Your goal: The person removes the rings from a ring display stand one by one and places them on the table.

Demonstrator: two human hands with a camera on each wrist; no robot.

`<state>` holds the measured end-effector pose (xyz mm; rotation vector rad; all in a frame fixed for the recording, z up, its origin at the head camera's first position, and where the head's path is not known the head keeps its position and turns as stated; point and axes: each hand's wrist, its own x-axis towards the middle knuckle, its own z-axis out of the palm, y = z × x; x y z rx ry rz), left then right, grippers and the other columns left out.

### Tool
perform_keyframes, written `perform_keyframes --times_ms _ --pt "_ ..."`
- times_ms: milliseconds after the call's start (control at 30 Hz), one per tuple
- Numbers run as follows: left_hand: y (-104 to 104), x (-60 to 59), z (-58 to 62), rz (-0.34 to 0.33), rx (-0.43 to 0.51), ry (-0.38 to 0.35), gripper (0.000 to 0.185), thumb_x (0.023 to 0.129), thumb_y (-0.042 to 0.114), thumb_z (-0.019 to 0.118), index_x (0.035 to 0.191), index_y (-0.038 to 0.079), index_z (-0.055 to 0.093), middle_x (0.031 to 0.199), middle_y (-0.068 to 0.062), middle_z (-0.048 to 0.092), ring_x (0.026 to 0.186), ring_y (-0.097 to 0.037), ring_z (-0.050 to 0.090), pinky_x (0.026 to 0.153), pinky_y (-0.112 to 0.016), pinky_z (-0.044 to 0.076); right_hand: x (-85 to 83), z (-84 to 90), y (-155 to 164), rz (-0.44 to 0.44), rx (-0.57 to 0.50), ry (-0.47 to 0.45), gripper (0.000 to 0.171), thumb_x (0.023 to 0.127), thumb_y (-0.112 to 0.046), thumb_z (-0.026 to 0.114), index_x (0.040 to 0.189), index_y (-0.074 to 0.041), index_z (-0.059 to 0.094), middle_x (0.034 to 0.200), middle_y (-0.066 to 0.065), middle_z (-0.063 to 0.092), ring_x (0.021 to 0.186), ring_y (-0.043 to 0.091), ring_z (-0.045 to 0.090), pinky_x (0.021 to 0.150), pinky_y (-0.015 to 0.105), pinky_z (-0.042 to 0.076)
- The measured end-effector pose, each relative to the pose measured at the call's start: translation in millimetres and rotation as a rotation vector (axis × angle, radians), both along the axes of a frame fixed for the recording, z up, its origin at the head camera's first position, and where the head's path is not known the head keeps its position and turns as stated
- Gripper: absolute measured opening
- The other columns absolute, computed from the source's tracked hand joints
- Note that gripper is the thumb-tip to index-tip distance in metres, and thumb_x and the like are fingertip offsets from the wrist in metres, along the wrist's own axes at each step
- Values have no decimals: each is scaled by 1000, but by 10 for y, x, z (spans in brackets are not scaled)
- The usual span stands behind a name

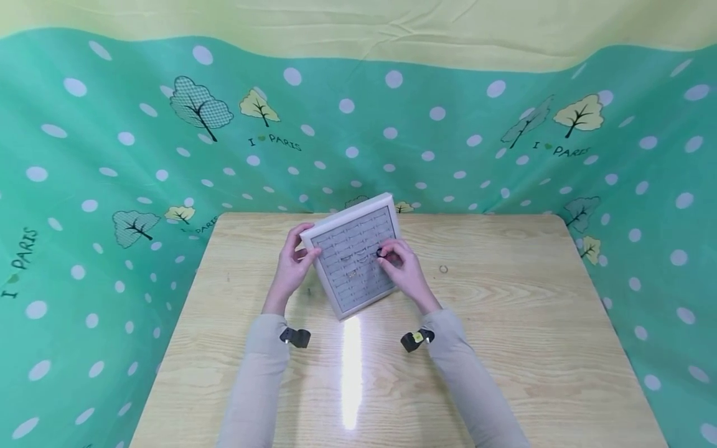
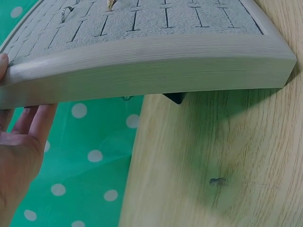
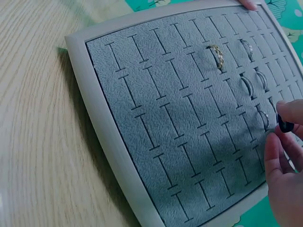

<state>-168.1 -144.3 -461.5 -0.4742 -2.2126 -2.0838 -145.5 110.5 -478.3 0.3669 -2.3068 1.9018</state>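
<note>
My left hand (image 1: 291, 264) grips the ring tray (image 1: 347, 218) by its upper-left corner, thumb on the front of the frame and fingers underneath. The tray sits at the middle of the frame, turned at an angle and tilted, its left side propped above the desk (image 1: 504, 348). I judge the tilt brings the slotted grey face (image 3: 161, 127) round towards my eyes and my other hand, while the grip steadies it against pressing.

My right hand (image 1: 404, 269) pinches a black ring (image 3: 285, 125) between thumb and fingers, near the tray's right edge, right by the slots; whether the band touches the padding I cannot tell. A fingertip pinch seems right for so small a band, leaving its far side exposed.

Four silver-coloured rings (image 3: 250, 86) and a gold-coloured ring (image 3: 217, 57) stand upright in slots, presumably so that each band's front shows. A loose ring (image 1: 444, 269) lies on the desk, right of centre in the head view, within easy reach of my right hand.
</note>
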Motion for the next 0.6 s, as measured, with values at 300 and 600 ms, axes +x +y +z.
perform_keyframes --times_ms 300,600 --pt "-3 -1 11 -3 9 -13 53 89 -12 59 137 -3 39 123 -22 50 98 -32 56 78 -30 56 66 -41 116 -30 1 -42 9 86 12 62 93 14 57 115 29 55 105 35 52 86 48 48" --pt "-13 10 11 -3 0 -22 53 90 -10 59 138 -1 39 125 -23 49 98 -34 56 79 -31 57 141 -148 271 -41 1 -53 10 86 11 63 95 13 59 117 30 56 109 32 52 85 48 49"
